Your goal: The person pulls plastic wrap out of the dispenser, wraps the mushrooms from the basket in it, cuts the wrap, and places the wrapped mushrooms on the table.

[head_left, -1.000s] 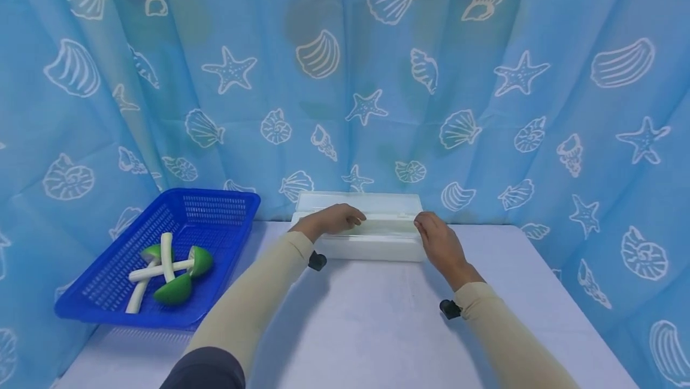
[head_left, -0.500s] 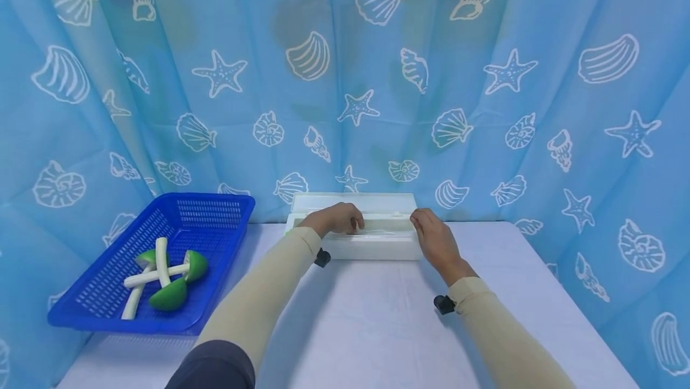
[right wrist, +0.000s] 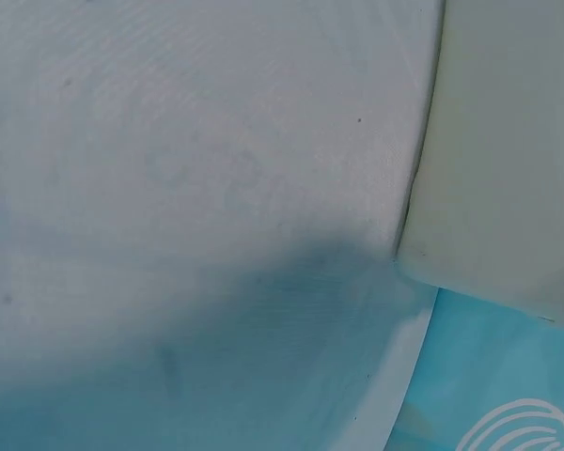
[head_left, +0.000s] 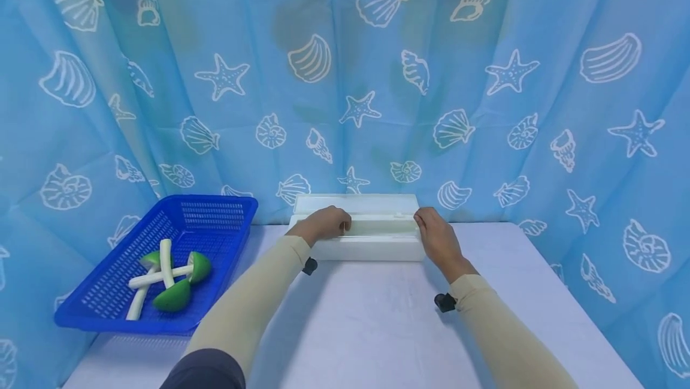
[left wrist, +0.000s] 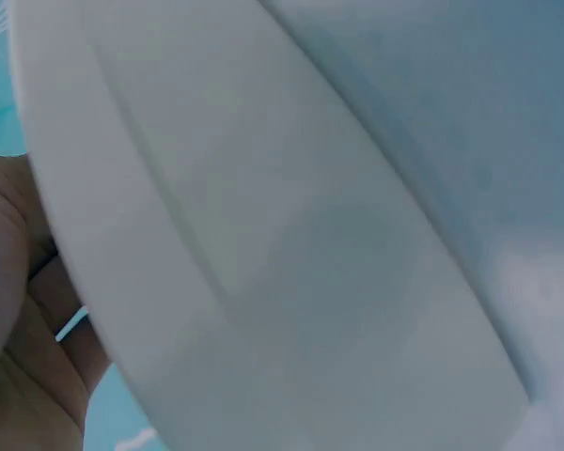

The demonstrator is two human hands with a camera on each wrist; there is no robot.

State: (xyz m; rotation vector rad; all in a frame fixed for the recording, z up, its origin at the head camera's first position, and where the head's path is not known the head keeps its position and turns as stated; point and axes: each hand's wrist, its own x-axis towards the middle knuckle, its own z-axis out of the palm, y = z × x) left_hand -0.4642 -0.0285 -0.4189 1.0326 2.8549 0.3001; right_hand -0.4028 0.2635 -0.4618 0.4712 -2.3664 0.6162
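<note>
No text, label, brand, number or sign could be read in any view. Seen from the person, the curtain (head_left: 372, 65) beyond 12 o'clock carried only white line drawings (head_left: 223, 77) of shells and starfish, without legible lettering; the white box (head_left: 372, 250) at 12 o'clock and the blue basket (head_left: 212, 215) at 10 o'clock showed no readable marking.

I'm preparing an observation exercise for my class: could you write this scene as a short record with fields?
Container: white box, lid raised behind
Left hand: at the box's opening
Right hand: at the box's right end
Left side: blue basket
Basket contents: three green-capped mushrooms
Surface: white cloth
Backdrop: blue shell-print curtain
</note>
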